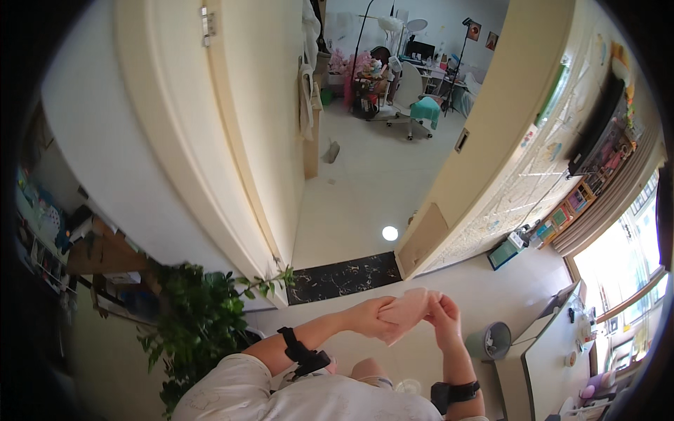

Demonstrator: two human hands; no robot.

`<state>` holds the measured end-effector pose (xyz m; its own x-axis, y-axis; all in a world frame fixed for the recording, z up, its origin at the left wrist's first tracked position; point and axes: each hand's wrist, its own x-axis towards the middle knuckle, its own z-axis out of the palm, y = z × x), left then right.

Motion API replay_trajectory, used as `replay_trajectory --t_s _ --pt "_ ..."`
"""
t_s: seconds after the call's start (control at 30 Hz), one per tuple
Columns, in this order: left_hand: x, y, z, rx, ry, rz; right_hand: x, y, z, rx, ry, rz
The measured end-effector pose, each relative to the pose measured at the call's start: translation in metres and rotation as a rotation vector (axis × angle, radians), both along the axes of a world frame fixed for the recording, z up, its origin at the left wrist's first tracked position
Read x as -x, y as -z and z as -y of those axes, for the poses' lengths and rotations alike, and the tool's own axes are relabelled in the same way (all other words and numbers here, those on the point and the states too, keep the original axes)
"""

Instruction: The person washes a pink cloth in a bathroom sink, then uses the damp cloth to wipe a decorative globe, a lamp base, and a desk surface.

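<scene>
A thin pale pink cloth or tissue [408,310] is stretched between my two hands in front of my body. My left hand [368,320] grips its left part, with some of the material lying across the palm and fingers. At its upper right corner, the fingertips of my right hand [445,317] pinch the edge. Whether it is one layer or folded cannot be made out. Both hands are above the pale floor, just short of the black marbled door sill [345,277].
An open doorway leads to a room with a white swivel chair [410,89]. A leafy green plant [202,305] stands left of me. On the right are a waste bin [489,339], a white table [558,352] and a green box [508,252] by the wall.
</scene>
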<state>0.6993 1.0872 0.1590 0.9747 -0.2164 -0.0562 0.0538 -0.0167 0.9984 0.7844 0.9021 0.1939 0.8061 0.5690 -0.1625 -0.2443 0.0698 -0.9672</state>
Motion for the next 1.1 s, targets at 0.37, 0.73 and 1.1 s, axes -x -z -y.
replay_trajectory --t_s 0.37,0.73,1.1 --pt "-0.251 -0.026 -0.137 0.148 -0.113 0.004 -0.269 0.039 -0.132 -0.023 0.02 0.045" --pt "-0.399 0.027 -0.377 0.265 -0.89 0.15 -0.504 0.03 -0.356 -0.067 -0.196 -0.04" --pt "-0.675 -0.025 -0.569 0.829 -0.739 0.134 -0.747 0.009 -0.427 0.068 0.229 -0.07"
